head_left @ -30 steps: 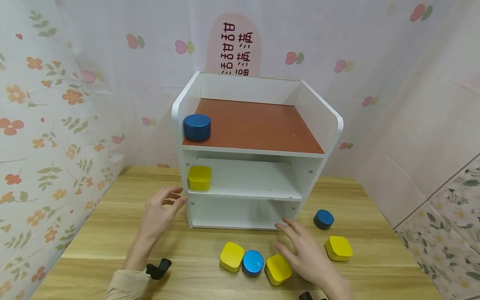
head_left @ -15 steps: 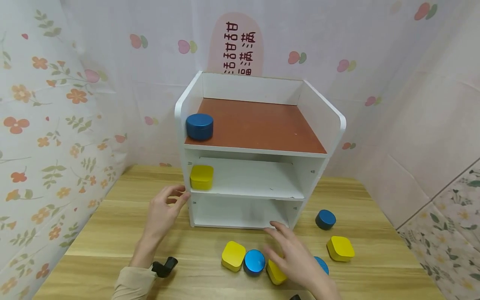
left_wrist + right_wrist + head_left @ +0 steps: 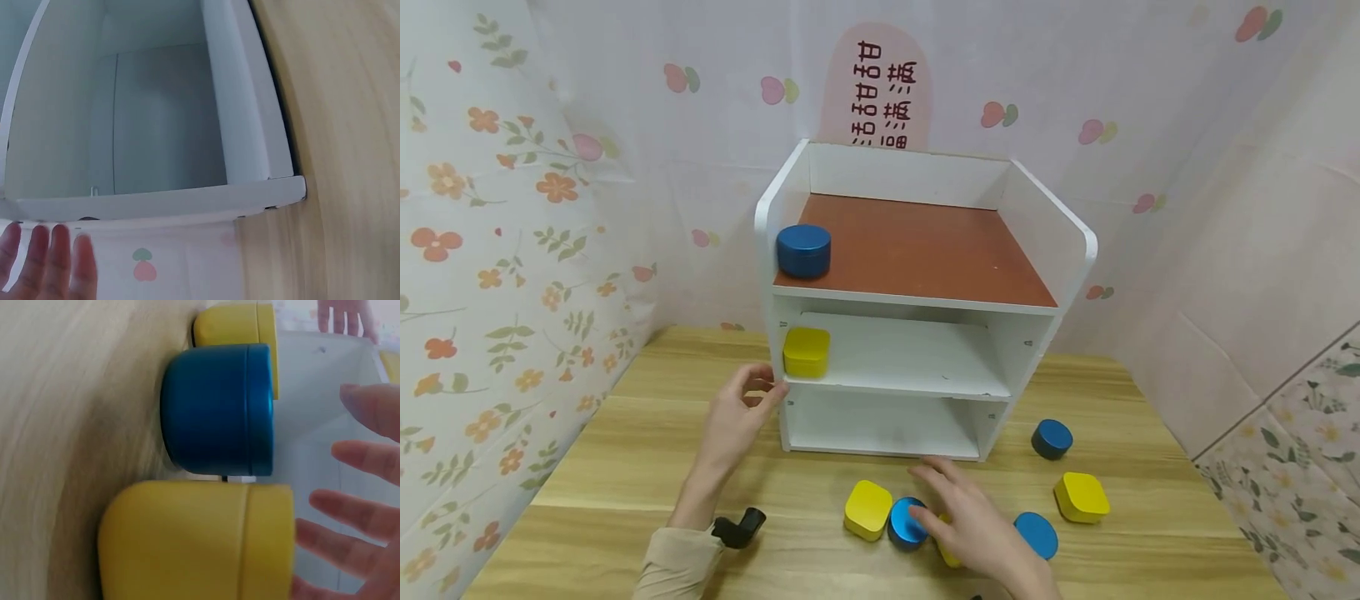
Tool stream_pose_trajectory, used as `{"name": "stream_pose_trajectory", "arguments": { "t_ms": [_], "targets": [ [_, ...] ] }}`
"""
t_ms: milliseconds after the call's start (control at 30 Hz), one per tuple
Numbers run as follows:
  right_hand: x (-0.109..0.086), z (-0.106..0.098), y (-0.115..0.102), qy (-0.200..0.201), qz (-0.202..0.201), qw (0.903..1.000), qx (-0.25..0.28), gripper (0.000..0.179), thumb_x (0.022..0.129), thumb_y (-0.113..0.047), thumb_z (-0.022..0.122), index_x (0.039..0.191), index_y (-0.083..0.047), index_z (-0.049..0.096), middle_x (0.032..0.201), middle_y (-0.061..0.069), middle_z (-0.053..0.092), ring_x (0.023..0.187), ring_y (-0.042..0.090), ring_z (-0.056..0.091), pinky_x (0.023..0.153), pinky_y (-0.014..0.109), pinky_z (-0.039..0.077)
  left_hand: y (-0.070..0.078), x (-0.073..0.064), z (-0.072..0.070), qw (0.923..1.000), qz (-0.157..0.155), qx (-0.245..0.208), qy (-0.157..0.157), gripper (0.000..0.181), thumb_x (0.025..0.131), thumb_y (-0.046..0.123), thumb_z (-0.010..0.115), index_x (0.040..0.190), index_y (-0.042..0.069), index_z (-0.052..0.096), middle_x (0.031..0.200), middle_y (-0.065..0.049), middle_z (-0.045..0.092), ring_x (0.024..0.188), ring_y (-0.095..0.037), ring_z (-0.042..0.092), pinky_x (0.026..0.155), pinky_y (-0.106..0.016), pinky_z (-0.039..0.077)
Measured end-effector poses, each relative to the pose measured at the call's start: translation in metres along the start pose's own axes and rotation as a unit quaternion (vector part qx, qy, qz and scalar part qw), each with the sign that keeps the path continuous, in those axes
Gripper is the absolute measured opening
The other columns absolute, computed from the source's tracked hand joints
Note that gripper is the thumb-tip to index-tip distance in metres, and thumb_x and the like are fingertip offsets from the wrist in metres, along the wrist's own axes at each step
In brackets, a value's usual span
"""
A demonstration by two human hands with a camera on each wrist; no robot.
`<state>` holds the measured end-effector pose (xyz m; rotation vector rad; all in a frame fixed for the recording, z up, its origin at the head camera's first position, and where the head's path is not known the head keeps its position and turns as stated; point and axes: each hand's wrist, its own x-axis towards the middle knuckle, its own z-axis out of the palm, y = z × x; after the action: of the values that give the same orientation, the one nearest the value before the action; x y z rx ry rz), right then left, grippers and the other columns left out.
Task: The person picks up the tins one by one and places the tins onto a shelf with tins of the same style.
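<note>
My right hand (image 3: 970, 521) hovers with spread fingers over a row of tins in front of the white cabinet (image 3: 917, 302). A round blue tin (image 3: 904, 533) is under its thumb, between a square yellow tin (image 3: 868, 509) on the left and another yellow tin (image 3: 949, 557) mostly hidden beneath the hand. In the right wrist view, the fingers (image 3: 350, 509) are beside the lids of the blue tin (image 3: 215, 409) and the nearer yellow tin (image 3: 194, 544), holding nothing. My left hand (image 3: 733, 421) is at the cabinet's left side, fingertips right at the panel's front edge.
A blue tin (image 3: 803, 252) stands on the cabinet's brown top, a yellow tin (image 3: 806, 353) on the middle shelf. Two blue tins, one farther back (image 3: 1052, 439) and one nearer (image 3: 1036, 535), and a yellow tin (image 3: 1081, 497) lie to the right. Patterned cloth (image 3: 700, 167) hangs behind.
My right hand has moved left and nearer, from above the right yellow tin to the blue one, uncovering a blue tin on its right. The left hand has barely moved against the cabinet.
</note>
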<state>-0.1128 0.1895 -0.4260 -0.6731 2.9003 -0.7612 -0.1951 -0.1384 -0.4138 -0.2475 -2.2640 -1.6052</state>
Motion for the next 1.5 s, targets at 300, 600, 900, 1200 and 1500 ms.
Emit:
{"name": "stream_pose_trajectory", "arguments": {
  "t_ms": [300, 600, 900, 1200, 1500],
  "targets": [
    [0.006, 0.011, 0.005, -0.058, 0.006, 0.9963, 0.063, 0.055, 0.091, -0.042, 0.068, 0.138, -0.018, 0.053, 0.139, 0.002, 0.052, 0.124, 0.029, 0.050, 0.097, 0.053, 0.044, -0.002, 0.000, -0.003, 0.9971, -0.032, -0.058, -0.036, 0.034, 0.091, 0.020, 0.072, 0.115, 0.002, 0.055, 0.109, -0.011, 0.058, 0.102, -0.020, 0.055, 0.081, -0.023, 0.049],
    [0.010, 0.012, 0.006, -0.092, 0.002, 0.9924, 0.082, 0.061, 0.084, -0.040, 0.077, 0.136, -0.019, 0.055, 0.135, -0.001, 0.055, 0.118, 0.024, 0.053, 0.096, 0.048, 0.045, -0.004, 0.001, -0.001, 0.9946, -0.034, -0.093, -0.032, 0.034, 0.091, 0.020, 0.072, 0.113, 0.002, 0.054, 0.108, -0.013, 0.056, 0.101, -0.022, 0.054, 0.082, -0.023, 0.049],
    [0.013, 0.012, 0.007, -0.121, 0.012, 0.9901, 0.070, 0.071, 0.075, -0.043, 0.084, 0.135, -0.018, 0.055, 0.134, 0.000, 0.056, 0.115, 0.023, 0.053, 0.096, 0.047, 0.045, -0.003, 0.002, 0.002, 0.9939, -0.037, -0.102, -0.021, 0.033, 0.090, 0.017, 0.073, 0.112, 0.002, 0.054, 0.106, -0.012, 0.054, 0.100, -0.022, 0.053, 0.081, -0.022, 0.048],
    [0.012, 0.006, 0.007, -0.115, 0.024, 0.9898, 0.081, 0.052, 0.077, -0.036, 0.083, 0.122, -0.025, 0.059, 0.123, -0.004, 0.059, 0.102, 0.019, 0.053, 0.088, 0.045, 0.048, -0.001, 0.001, 0.002, 0.9931, -0.030, -0.111, -0.018, 0.032, 0.090, 0.015, 0.073, 0.110, 0.000, 0.053, 0.104, -0.011, 0.054, 0.098, -0.019, 0.052, 0.080, -0.022, 0.047],
    [0.009, -0.010, 0.005, -0.055, -0.024, 0.9879, 0.143, 0.050, 0.081, -0.028, 0.082, 0.123, -0.021, 0.056, 0.123, -0.005, 0.054, 0.104, 0.019, 0.053, 0.090, 0.039, 0.048, 0.001, 0.000, 0.001, 0.9941, -0.036, -0.101, -0.021, 0.033, 0.090, 0.016, 0.073, 0.111, 0.001, 0.053, 0.106, -0.011, 0.054, 0.100, -0.019, 0.053, 0.082, -0.021, 0.047]
  ]
}}
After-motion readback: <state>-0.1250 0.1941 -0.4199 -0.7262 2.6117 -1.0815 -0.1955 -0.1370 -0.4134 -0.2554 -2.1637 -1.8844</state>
